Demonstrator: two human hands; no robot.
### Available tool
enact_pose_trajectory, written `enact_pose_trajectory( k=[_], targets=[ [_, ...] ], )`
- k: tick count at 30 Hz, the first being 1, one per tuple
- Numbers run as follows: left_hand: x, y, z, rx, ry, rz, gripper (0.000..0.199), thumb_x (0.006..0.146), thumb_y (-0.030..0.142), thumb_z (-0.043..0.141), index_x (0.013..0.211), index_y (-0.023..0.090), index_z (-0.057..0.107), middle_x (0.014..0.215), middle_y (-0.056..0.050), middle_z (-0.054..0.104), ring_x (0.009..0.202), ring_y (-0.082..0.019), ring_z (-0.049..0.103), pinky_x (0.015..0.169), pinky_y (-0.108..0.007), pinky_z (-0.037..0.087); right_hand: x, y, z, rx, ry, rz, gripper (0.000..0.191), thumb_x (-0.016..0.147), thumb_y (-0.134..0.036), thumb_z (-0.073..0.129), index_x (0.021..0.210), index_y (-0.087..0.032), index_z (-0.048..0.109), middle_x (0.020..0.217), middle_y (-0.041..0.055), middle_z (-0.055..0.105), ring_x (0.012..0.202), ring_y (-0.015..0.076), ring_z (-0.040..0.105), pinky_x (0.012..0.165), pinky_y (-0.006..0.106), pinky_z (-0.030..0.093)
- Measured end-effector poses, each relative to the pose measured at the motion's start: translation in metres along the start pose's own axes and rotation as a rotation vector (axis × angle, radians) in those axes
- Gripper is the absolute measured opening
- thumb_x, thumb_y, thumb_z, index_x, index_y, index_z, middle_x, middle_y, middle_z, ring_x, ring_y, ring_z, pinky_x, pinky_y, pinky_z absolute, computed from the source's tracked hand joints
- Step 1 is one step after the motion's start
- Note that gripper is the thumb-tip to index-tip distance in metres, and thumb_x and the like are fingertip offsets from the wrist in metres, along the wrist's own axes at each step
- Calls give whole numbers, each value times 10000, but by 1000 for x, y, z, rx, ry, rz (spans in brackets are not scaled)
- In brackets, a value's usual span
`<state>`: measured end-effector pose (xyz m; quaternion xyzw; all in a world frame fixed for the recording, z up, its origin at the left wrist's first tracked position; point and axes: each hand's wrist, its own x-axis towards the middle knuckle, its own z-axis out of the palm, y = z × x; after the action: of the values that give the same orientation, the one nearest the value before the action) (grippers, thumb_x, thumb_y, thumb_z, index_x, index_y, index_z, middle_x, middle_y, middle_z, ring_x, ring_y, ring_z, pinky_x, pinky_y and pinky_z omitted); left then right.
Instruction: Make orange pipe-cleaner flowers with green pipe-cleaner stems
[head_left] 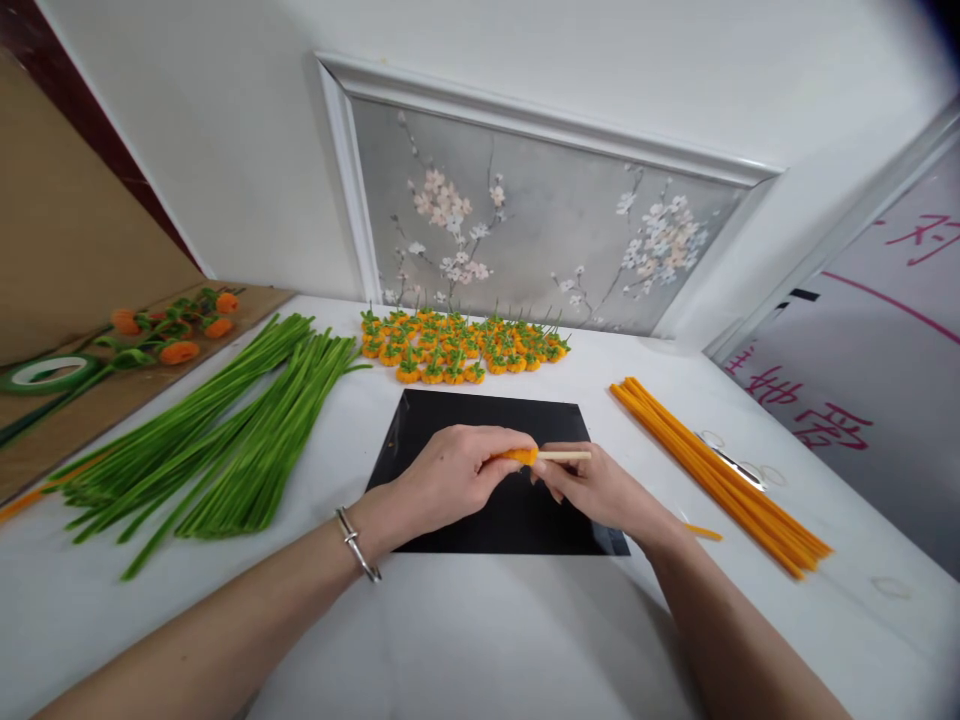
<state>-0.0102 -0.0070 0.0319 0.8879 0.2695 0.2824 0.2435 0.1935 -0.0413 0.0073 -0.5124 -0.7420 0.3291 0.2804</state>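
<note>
Left hand [465, 465]: reached in above the black board; pinched the small orange fuzzy piece [523, 456] between thumb and fingers, knuckles bent.
Left wrist: wore a silver metal bangle [358, 545].
Right hand [581, 480]: came in from the other side, close to the left; grasped the thin pale straight stick [566, 456] with thumb and bent fingers.
Piece in work: sat at the stick's left end, partly hidden by the left fingers; could not tell how far wound around the stick.
Under the hands: lay a flat black rectangular board [495, 410], on a glossy white tabletop [480, 640].
Behind the board: stood close-set rows of little orange fuzzy flower heads with green tops [454, 372], near the wall.
Left side: lay a spread bundle of long green fuzzy stems [262, 440].
Far left, on brown cardboard [247, 310]: rested orange fuzzy flowers on green stems [178, 352], beside a green tape roll with a white core [49, 373].
Right side: lay a slanting bundle of long orange fuzzy stems [720, 475], beside a shiny metal tool [742, 470], partly covered.
Near the right forearm: lay a short orange fuzzy strip [703, 532].
Back wall: bore a grey framed panel of pale painted blossoms [540, 210].
</note>
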Motion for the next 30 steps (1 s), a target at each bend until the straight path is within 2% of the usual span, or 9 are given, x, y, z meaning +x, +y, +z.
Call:
enact_pose_trajectory(
  k=[5,10,13,17,20,24,27,30],
  targets=[
    [0,-1,1,21,28,-18,254,900,150,450,993,224,675,864,-4,701,757,-140,628,704,-230,462,-1,-5,2,-48,-7,4,315,936,-357,416,719,-188,570,549,-44,481,513,101,459,508,217,353],
    [1,-4,2,0,54,-54,264,895,163,463,1050,232,665,929,-8,700,799,-144,626,728,-237,465,-6,-13,3,-195,14,-29,327,934,-314,418,632,-198,469,538,-60,397,503,93,356,495,227,279],
    [1,-5,2,-68,36,-79,262,880,180,494,1079,232,657,942,1,701,766,-128,616,684,-217,460,-7,-15,2,-224,34,-47,319,933,-305,416,635,-200,463,549,-57,399,502,96,346,500,235,273],
    [0,-5,4,-129,90,-144,302,866,216,523,1150,228,627,924,-1,702,675,-107,587,604,-198,446,-7,-15,2,-216,40,-53,317,931,-298,417,631,-203,449,550,-60,395,503,95,344,504,231,282],
    [0,-5,5,-112,124,-130,252,881,215,510,1084,224,657,882,5,701,617,-94,552,564,-192,422,-7,-19,3,-207,46,-63,328,935,-306,405,624,-204,420,548,-58,364,502,96,319,497,234,271],
    [0,-5,4,-31,155,-98,192,902,232,504,964,209,685,826,10,690,634,-102,551,571,-194,414,-8,-24,3,-230,32,-90,338,934,-290,411,608,-202,382,542,-60,338,495,93,300,485,237,244],
    [0,-5,3,9,158,-86,179,908,234,510,970,214,677,849,15,689,688,-109,579,606,-195,426,-10,-27,2,-266,36,-119,340,939,-273,412,608,-203,378,538,-60,359,492,93,334,494,234,256],
    [0,-5,1,21,164,-65,187,912,240,519,1025,223,666,931,10,699,766,-118,614,667,-199,449,-12,-28,0,-330,77,-143,312,937,-270,437,633,-205,435,567,-44,444,526,104,423,525,232,302]
  ],
)
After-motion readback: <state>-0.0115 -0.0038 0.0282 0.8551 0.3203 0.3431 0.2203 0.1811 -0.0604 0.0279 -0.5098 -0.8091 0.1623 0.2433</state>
